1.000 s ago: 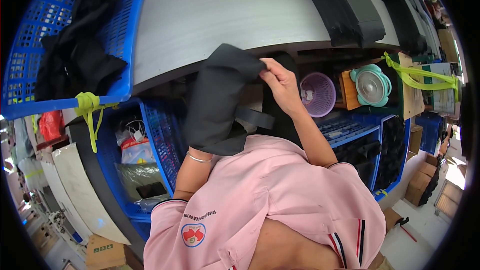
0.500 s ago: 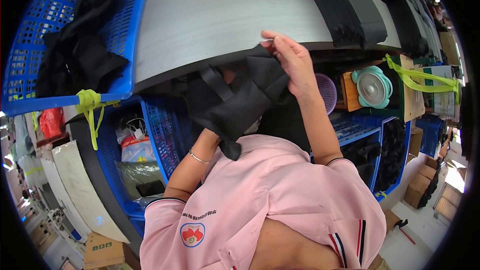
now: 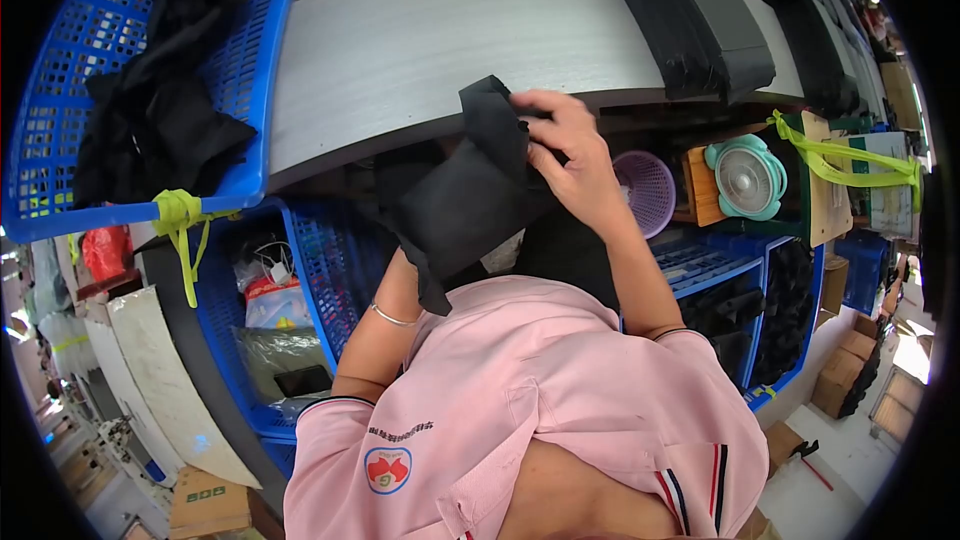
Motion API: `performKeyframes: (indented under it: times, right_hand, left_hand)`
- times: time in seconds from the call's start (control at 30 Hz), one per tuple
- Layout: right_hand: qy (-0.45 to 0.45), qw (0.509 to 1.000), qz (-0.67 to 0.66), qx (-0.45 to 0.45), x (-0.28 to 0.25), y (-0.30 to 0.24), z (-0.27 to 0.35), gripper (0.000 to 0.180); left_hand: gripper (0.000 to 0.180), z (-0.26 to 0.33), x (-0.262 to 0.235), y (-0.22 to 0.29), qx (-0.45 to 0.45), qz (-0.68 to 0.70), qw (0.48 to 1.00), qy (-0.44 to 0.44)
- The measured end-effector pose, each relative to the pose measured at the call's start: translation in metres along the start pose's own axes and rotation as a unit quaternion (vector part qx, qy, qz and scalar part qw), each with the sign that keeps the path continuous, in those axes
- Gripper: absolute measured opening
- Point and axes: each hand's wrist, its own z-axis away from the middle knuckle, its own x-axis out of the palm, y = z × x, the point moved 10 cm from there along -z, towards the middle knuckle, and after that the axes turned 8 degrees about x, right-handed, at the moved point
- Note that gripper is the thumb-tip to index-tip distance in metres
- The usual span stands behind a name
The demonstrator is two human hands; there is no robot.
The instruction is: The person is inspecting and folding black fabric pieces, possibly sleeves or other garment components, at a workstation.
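Note:
A black fabric piece [image 3: 455, 205] hangs over the near edge of the grey table, in front of my body. One folded flap of it stands up against the table edge. My right hand [image 3: 580, 160] is at the right side of this flap, fingers bent and closed on the fabric's edge. My left forearm [image 3: 385, 310], with a bangle at the wrist, reaches up beneath the cloth. The cloth covers my left hand, so its fingers cannot be seen.
The grey table [image 3: 440, 30] carries stacked black fabric strips [image 3: 690, 20] at the right. A blue basket [image 3: 262, 130] of black cloth stands at the left; a blue crate [image 3: 310, 290] sits below. To the right are a purple basket [image 3: 648, 195] and a teal fan [image 3: 745, 177].
The fabric has turned and spread flatter, its upper flap now standing further left. My right hand has lowered slightly, with its fingers more curled. My left forearm has shifted a little left.

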Motion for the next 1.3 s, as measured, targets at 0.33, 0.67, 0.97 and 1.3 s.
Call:
performKeyframes:
  times: [0.33, 0.67, 0.97, 1.3]
  right_hand:
    - [-0.058, 0.996, 0.019, -0.068, -0.031, 0.005, -0.052, 0.016]
    - [0.235, 0.97, 0.064, -0.003, -0.052, 0.07, -0.072, 0.02]
    - [-0.067, 0.928, -0.264, 0.253, 0.066, 0.109, 0.041, 0.04]
    - [-0.054, 0.851, -0.488, 0.189, 0.035, 0.091, -0.061, 0.021]
  left_hand:
    - [0.048, 0.013, -0.035, -0.105, -0.207, 0.499, 0.837, 0.091]
    - [0.025, 0.018, -0.044, -0.061, -0.233, 0.289, 0.894, 0.252]
    - [0.036, -0.057, -0.082, 0.003, 0.062, -0.233, 0.968, 0.075]
    - [0.023, -0.1, -0.055, -0.103, -0.111, 0.423, 0.853, 0.285]
